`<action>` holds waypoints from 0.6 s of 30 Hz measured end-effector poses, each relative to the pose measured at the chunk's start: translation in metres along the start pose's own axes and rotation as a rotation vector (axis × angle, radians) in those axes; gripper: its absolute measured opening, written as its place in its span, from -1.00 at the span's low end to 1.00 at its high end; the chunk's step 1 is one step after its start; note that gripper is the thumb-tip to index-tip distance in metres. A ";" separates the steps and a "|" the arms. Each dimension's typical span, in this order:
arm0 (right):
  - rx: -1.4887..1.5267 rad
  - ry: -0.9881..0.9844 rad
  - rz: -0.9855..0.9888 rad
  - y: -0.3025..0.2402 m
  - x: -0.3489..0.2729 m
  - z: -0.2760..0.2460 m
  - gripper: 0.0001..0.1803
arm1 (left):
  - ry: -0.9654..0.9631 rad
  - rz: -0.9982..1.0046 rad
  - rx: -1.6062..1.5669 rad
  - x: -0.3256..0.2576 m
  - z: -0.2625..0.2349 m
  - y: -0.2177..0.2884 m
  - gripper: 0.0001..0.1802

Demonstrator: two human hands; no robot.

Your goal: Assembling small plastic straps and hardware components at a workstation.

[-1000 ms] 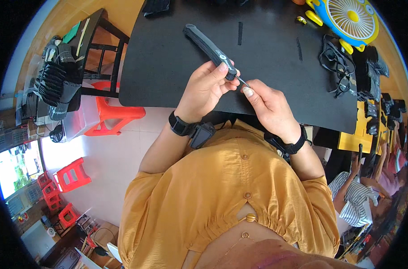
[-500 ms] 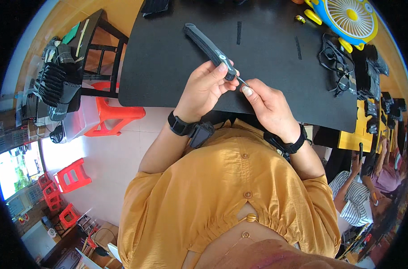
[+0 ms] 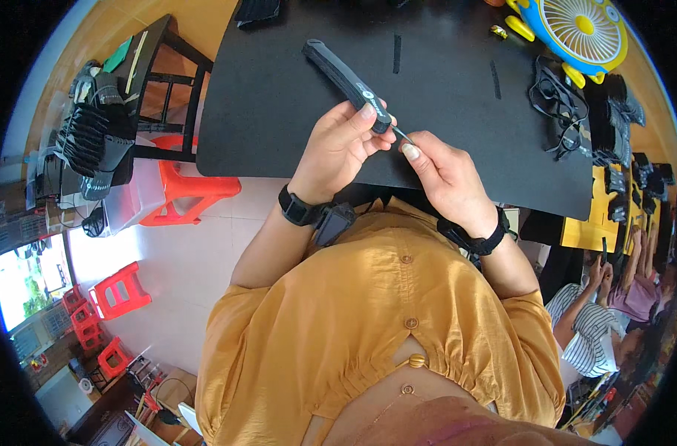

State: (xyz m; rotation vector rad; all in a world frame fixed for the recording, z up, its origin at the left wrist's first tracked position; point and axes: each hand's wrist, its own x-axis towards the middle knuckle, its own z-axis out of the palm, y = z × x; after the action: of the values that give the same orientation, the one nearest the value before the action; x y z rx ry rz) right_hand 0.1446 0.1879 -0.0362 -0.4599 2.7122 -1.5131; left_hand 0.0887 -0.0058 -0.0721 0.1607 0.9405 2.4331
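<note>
My left hand [image 3: 338, 145] grips a long, dark grey-and-black padded fabric strip [image 3: 344, 79] with a small white print near its lower end. The strip slants up and left over the table, its far end pointing away from me. In my right hand [image 3: 450, 175], thumb and fingers pinch a thin metal tool [image 3: 402, 134]. The tool's tip reaches the near end of the strip, beside my left fingertips. Its other end is hidden in my right hand, so its exact kind does not show.
Both hands are above a black table [image 3: 279, 126]. A yellow-and-blue fan [image 3: 585, 27] and tangled black cords [image 3: 558, 104] occupy its right side. Black strips are stacked on a side table [image 3: 93, 141] at left, above a red stool [image 3: 197, 197]. Other people [image 3: 584, 334] sit at right.
My hands, the strip and the tool stay almost where they were. At the far right, a co-worker's hands have come together around a dark strip.
</note>
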 end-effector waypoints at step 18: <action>-0.186 -0.036 0.106 -0.011 -0.001 -0.003 -0.87 | 0.001 0.047 0.114 0.000 0.000 -0.002 -0.76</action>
State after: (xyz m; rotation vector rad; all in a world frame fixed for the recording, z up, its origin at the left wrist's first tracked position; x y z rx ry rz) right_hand 0.1474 0.1853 -0.0260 -0.3345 2.8120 -1.2234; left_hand 0.0895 -0.0047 -0.0732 0.2246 1.0880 2.4230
